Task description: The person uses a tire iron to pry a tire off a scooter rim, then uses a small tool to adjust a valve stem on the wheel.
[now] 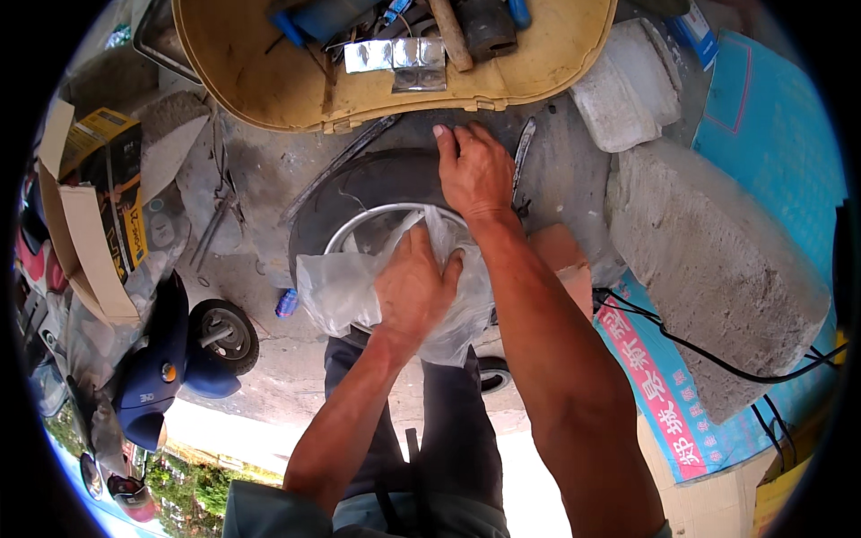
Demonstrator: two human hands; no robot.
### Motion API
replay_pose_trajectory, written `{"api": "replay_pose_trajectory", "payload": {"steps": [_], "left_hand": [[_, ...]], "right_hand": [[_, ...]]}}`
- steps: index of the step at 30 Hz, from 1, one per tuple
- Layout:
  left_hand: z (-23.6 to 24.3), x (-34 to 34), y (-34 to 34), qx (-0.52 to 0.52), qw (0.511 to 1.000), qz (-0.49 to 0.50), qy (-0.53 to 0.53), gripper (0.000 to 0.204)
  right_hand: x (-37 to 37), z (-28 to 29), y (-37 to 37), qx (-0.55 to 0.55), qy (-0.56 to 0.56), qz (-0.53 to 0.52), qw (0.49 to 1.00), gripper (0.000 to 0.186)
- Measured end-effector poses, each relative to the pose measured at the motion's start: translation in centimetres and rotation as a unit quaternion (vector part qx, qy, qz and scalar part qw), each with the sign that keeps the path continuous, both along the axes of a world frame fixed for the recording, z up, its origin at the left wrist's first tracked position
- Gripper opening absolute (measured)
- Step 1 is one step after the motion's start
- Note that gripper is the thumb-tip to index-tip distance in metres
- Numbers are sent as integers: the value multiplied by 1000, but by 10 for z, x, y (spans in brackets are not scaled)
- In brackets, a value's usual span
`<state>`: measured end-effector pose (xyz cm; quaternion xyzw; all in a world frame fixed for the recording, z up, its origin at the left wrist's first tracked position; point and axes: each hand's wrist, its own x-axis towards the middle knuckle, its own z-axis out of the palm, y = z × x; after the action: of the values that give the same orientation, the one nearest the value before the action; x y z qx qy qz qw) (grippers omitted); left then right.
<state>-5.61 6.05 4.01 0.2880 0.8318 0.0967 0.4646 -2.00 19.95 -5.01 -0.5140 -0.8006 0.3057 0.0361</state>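
A black tyre (316,213) on a silver wheel rim (359,218) lies on the ground in front of my legs. Crumpled clear plastic bag (336,291) covers the wheel's middle and hangs over its near side. My left hand (414,282) is closed on the plastic over the rim, some of it bunched up by the fingers. At the tyre's far right edge, my right hand (480,170) grips the rubber, fingers curled over the outer side. Its fingertips are partly hidden. One tyre lever (523,157) lies right of that hand; a long metal bar (345,161) lies beyond the tyre.
A yellow tub (269,94) of tools stands at the far side. Concrete blocks (708,260) weigh on blue sheeting (780,134) at right, with a black cable (762,378) across. At left are an open cardboard box (85,233) and a dark blue scooter (148,386).
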Motion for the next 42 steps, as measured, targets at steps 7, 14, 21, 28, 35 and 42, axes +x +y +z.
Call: {"api": "replay_pose_trajectory", "payload": {"steps": [7, 14, 21, 28, 35, 42], "left_hand": [[-14, -25, -24, 7, 997, -56, 45, 35], [-7, -82, 2, 38, 959, -233, 155, 30], [4, -78, 27, 113, 975, -154, 114, 33], [23, -50, -12, 204, 929, -301, 61, 23], [26, -6, -32, 153, 925, -323, 126, 49], [18, 27, 15, -75, 978, -194, 18, 70]], "right_hand": [[13, 7, -3, 17, 39, -13, 999, 44], [49, 13, -23, 49, 17, 47, 998, 56], [72, 37, -53, 84, -7, -67, 994, 40], [98, 46, -101, 48, -1, -190, 981, 38], [121, 10, -128, -4, 48, -196, 979, 44], [122, 15, -121, -15, 70, -181, 981, 40]]}}
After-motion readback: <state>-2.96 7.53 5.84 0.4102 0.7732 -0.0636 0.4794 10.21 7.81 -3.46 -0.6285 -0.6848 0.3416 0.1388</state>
